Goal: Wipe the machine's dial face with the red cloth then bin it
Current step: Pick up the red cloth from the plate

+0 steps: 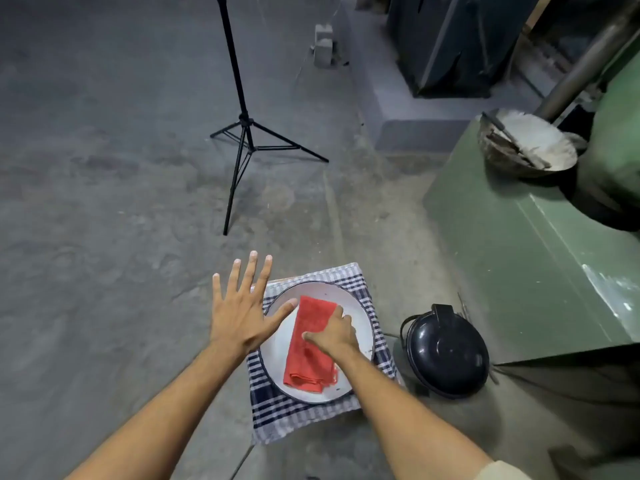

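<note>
Two bare hands are over the work. The right hand (334, 332) is down on the red cloth (311, 344), fingers curled onto its upper right part and thumb laid across the fabric, though whether it truly pinches the cloth or only presses on it, I cannot tell. The cloth lies folded in a long strip inside a white enamel plate (360, 313) with a dark rim. That plate sits on a blue-and-white checked towel (294, 414) spread over a low support on the concrete floor (104, 168).

The left hand (242, 315) floats flat, palm down, all fingers fanned wide apart, holding nothing; its thumb tip reaches over the plate's left rim, just beside the cloth.

Just right of the towel stands a small black bin (446, 351) with its round lid closed. Beyond it rises the green machine (519, 265), and up on its top rests a dirty metal bowl (526, 143) of whitish material with a tool lying in it. Farther back on the floor stands a black tripod stand (242, 133).
</note>
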Available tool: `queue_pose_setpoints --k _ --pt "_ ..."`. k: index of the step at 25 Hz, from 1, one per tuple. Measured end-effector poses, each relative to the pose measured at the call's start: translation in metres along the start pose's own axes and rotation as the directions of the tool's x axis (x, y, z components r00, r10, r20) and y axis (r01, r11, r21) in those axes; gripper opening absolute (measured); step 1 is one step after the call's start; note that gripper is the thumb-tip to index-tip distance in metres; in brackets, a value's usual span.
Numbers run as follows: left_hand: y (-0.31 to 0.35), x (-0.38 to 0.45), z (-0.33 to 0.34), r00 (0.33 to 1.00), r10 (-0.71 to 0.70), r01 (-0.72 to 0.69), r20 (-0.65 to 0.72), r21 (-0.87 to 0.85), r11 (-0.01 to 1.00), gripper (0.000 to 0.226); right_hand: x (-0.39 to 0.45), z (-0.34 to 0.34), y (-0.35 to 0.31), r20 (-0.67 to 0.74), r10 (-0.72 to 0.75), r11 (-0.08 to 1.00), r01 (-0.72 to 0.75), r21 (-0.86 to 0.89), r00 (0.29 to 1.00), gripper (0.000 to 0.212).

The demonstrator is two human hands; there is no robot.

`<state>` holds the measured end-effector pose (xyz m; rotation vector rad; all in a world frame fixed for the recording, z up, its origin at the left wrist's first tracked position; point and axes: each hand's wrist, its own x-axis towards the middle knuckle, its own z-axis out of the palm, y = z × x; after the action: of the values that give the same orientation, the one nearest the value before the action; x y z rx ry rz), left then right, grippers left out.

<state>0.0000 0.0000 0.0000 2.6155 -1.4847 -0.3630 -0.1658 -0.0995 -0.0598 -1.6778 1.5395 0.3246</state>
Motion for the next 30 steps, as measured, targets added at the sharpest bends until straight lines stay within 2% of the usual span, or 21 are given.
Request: queue_pose_setpoints --k 2,3,4,6,9,10,11,13,16,18,20,23,25,28,30 --pt "-0.004 0.001 0.006 1.000 0.021 -0.021 0.014 0.005 1.000 0.109 0.004 0.015 -0.006 -0.057 0.033 0.997 -0.029 0.068 0.998 0.132" --pt "-0.007 0.002 0.009 1.000 0.024 -0.025 0.015 0.038 0.999 0.108 0.005 0.022 -0.008 -0.081 0.067 0.991 -0.057 0.124 0.994 0.132" --pt "-0.013 0.003 0.013 1.000 0.018 -0.019 0.011 0.041 0.999 0.107 0.006 0.027 -0.010 -0.092 0.118 0.979 -0.100 0.178 0.989 0.124" --pt "-0.020 0.002 0.017 1.000 0.019 -0.020 0.017 0.059 0.998 0.107 0.012 0.033 -0.007 -0.055 0.180 0.937 -0.154 0.312 0.982 0.094" --pt "-0.028 0.001 0.018 0.999 0.006 -0.007 0.032 0.045 0.999 0.109 0.011 0.034 0.000 0.017 0.176 0.852 -0.161 0.499 0.984 0.048" --pt "-0.030 0.000 0.018 0.999 -0.012 0.010 0.040 0.040 0.999 0.109 0.008 0.034 0.002 0.033 0.166 0.793 -0.154 0.589 0.986 0.040" --pt "-0.031 0.000 0.017 0.999 -0.029 0.027 0.041 0.031 0.999 0.109 0.005 0.034 0.003 0.067 0.152 0.705 -0.156 0.691 0.986 0.039" --pt "-0.030 -0.001 0.014 0.998 -0.056 0.055 0.041 0.017 0.998 0.107 0.000 0.029 0.005 0.203 0.104 0.462 -0.228 0.857 0.974 0.053" --pt "-0.022 0.001 0.003 0.997 -0.061 0.061 0.042 0.000 0.998 0.108 -0.005 0.015 0.013 0.374 -0.114 0.125 -0.361 0.924 0.920 0.063" --pt "-0.015 0.004 -0.007 0.998 -0.055 0.055 0.026 -0.016 0.998 0.108 -0.010 0.006 0.018 0.309 -0.297 -0.094 -0.350 0.932 0.903 0.058" --pt "-0.004 0.008 -0.019 0.999 -0.047 0.046 -0.002 -0.040 0.998 0.108 -0.020 -0.005 0.018 0.192 -0.412 -0.248 -0.312 0.917 0.891 0.065" --pt "0.014 0.014 -0.038 0.998 -0.058 0.054 -0.035 -0.099 0.994 0.108 -0.031 -0.017 0.016 0.134 -0.476 -0.303 -0.305 0.903 0.869 0.075" --pt "0.025 0.016 -0.047 0.996 -0.070 0.063 -0.053 -0.129 0.990 0.104 -0.034 -0.021 0.013 0.134 -0.472 -0.230 -0.268 0.936 0.871 0.076" --pt "0.039 0.017 -0.055 0.993 -0.070 0.056 -0.091 -0.143 0.988 0.090 -0.034 -0.025 0.013 0.215 -0.426 -0.114 -0.287 0.951 0.879 0.059" --pt "0.045 0.018 -0.058 0.991 -0.072 0.054 -0.116 -0.154 0.987 0.082 -0.038 -0.031 0.017 0.231 -0.337 -0.136 -0.291 0.947 0.912 0.052"
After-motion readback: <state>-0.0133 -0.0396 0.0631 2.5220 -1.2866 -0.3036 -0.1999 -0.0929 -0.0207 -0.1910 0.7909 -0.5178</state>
